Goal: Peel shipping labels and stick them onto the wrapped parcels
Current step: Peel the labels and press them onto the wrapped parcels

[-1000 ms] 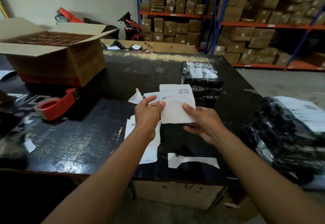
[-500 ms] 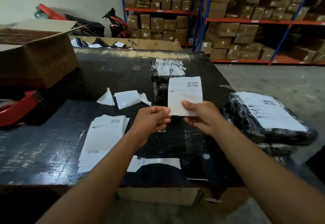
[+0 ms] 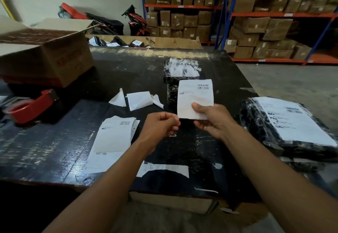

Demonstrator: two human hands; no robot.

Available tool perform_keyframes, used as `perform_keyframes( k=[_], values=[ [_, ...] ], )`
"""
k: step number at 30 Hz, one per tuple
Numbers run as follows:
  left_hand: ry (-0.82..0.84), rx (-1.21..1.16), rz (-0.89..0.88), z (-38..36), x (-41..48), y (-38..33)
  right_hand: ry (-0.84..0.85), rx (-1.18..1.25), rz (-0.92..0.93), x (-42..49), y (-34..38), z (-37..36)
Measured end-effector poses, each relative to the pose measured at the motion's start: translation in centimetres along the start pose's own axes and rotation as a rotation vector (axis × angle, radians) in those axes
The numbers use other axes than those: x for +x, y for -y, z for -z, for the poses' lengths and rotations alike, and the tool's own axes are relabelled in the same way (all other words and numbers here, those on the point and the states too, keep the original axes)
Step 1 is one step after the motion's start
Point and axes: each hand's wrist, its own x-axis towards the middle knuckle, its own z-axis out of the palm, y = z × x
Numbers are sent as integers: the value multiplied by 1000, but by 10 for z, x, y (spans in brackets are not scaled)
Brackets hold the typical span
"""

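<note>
From the head view, the right hand (image 3: 210, 117) pinches a shipping label (image 3: 195, 95) upright above the tabletop (image 3: 128, 72), thumb in front and fingers hidden behind. The left hand (image 3: 161, 126) is curled, its fingertips at the label's lower-left corner; I cannot tell whether they grip it. The label hides part of a wrapped parcel stack (image 3: 182, 68). Barcodes show, but the label's print and the red lettering on the cardboard box (image 3: 54, 62) are unreadable.

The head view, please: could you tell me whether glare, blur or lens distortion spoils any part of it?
In the head view, light glares in streaks off the black table at left; the label in the right hand is sharp enough to show barcodes, its small print unreadable; the wide lens tilts the shelves near the right edge; the tape dispenser looks soft.
</note>
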Motion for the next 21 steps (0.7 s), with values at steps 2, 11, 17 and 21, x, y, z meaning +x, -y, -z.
perform_keyframes(
  k=[2,11,17,21],
  values=[
    [-2,6,-8,1,0,0,3,11,-11,0,-1,-1],
    [8,22,-23,-1,-1,2,-5,34,-16,-1,-3,3],
    [56,-35,26,-3,-1,5,-20,42,-26,-3,-6,5],
    [57,-48,31,-2,-2,5,-28,44,-35,-4,-8,6]
  ],
)
